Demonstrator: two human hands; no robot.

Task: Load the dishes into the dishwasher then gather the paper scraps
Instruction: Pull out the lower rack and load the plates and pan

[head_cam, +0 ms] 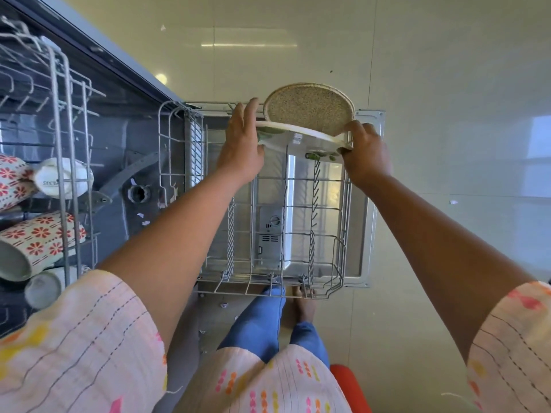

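A white plate with green marks (301,140) stands on edge at the far end of the pulled-out lower rack (268,281). My left hand (243,141) grips its left rim and my right hand (365,150) grips its right rim. Just behind it a speckled beige plate (308,110) stands upright in the same rack. The rest of the lower rack holds no dishes. On the left, the upper rack (64,120) carries red-flowered mugs (38,242) and a white cup (56,177) lying on their sides. Small paper scraps (453,202) lie on the floor and inside the dishwasher (142,216).
The open dishwasher door (365,234) lies flat under the lower rack. Pale glossy floor tiles (447,70) spread beyond it. My legs in blue trousers (259,320) stand at the rack's near edge. An orange object (348,386) sits at the bottom right.
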